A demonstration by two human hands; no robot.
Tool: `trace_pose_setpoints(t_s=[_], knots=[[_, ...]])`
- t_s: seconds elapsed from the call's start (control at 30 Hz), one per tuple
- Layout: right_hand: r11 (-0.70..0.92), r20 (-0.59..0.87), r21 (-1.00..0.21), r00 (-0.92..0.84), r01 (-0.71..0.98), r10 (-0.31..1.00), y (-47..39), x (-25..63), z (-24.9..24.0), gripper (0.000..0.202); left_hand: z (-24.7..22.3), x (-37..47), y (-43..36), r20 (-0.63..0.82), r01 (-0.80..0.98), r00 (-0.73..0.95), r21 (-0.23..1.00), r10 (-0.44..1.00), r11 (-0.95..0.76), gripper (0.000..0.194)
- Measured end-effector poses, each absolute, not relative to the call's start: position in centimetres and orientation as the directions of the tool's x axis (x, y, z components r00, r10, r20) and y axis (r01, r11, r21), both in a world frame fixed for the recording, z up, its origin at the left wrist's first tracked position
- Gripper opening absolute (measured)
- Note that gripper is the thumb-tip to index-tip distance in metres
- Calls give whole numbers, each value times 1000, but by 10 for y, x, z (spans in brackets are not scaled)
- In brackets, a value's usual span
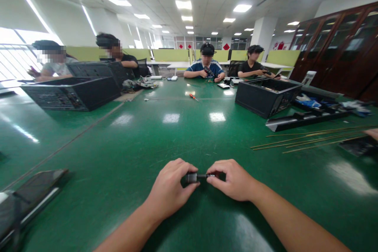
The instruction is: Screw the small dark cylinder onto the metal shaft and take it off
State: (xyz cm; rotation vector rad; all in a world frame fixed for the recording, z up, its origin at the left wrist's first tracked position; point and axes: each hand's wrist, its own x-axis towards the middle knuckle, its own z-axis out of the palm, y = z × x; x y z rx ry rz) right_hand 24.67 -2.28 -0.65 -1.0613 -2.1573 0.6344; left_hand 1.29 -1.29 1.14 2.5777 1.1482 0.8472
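Observation:
Over the near middle of the green table (138,141), my left hand (171,183) grips a short dark cylinder with a thin shaft (192,177), thumb and fingers on either side of its thick body. The shaft points right. At the shaft's far end, my right hand (233,181) pinches with thumb and forefinger, where a small shiny metal tip shows. The exact kind of tool or part cannot be made out. Both hands are close together, with the shaft bridging the short gap between them.
Black computer cases (73,92) (265,94) stand left and right. Thin brass-coloured rods (307,138) lie at right, near another person's hand (371,133). An orange screwdriver (193,97) lies farther back. A dark flat object (32,201) is at near left. Several people sit across the table.

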Motion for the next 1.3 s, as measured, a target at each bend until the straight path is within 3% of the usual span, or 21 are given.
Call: trace_pose_setpoints(t_s=[1.3], knots=[[540,332,-655,-440,528,834,-22,250,-5,13,10,10,-11,445,636,515,375,732,-675,20]])
